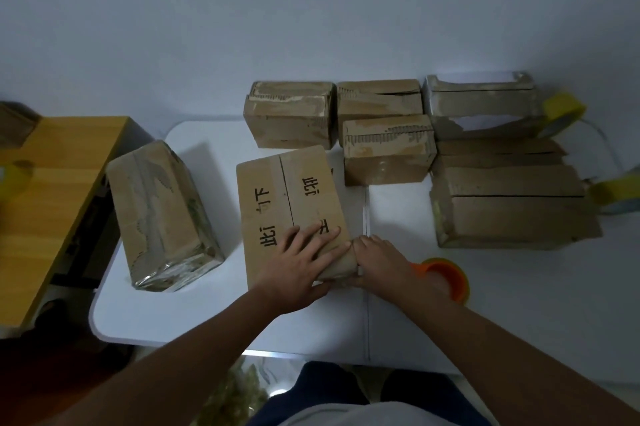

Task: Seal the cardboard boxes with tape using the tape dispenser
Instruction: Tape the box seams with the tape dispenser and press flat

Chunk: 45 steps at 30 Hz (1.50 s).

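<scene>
Cardboard box [291, 203] lies under both hands [301, 262], tape dispenser [446, 278] beside

On a white table [214, 314], a brown cardboard box printed with black characters [291, 207] lies flat. The left hand [301, 262] presses straight fingers on its near end; the right hand [377, 262] touches its near right corner. An orange tape dispenser [450, 278] sits just right. Worn brown cardboard boxes [388, 148] stand farther back.

Printed cardboard box [291, 203] flat, unsealed; orange tape dispenser [450, 278] right.
</scene>
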Each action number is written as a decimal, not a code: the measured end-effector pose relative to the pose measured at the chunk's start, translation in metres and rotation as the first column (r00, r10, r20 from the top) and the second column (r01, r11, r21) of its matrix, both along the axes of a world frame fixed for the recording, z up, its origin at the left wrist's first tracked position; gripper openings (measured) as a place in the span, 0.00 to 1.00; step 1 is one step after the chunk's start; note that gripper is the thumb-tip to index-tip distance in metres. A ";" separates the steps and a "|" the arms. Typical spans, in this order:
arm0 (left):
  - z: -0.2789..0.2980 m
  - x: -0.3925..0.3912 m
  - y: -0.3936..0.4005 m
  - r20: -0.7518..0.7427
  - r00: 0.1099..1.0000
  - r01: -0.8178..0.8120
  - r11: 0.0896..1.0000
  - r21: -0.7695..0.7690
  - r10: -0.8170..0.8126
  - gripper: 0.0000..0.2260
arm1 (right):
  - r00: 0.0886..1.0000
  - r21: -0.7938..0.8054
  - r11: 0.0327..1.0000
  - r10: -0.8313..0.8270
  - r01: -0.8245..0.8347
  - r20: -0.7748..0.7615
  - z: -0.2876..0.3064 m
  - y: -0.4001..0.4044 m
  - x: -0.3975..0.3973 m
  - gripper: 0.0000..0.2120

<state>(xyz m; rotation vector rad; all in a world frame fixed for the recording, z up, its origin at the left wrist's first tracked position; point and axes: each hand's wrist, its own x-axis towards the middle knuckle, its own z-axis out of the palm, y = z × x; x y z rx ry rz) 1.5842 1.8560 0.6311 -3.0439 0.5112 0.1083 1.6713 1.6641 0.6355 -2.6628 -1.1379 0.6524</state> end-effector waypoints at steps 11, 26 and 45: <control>0.045 -0.045 0.048 -0.425 0.464 -0.524 -0.146 -0.839 0.777 0.08 | 0.980 0.308 0.937 0.118 -0.164 0.163 0.050 0.033 -0.019 0.18; 0.000 -0.123 0.027 -0.873 0.415 -0.236 -0.895 -0.377 0.258 0.11 | 0.811 -0.099 0.885 0.457 -0.454 0.364 0.012 0.085 -0.038 0.35; -0.012 -0.089 0.012 -0.700 0.284 -0.427 -0.567 -0.705 0.656 0.04 | 0.817 -0.118 0.881 0.470 -0.458 0.335 0.006 0.088 -0.035 0.33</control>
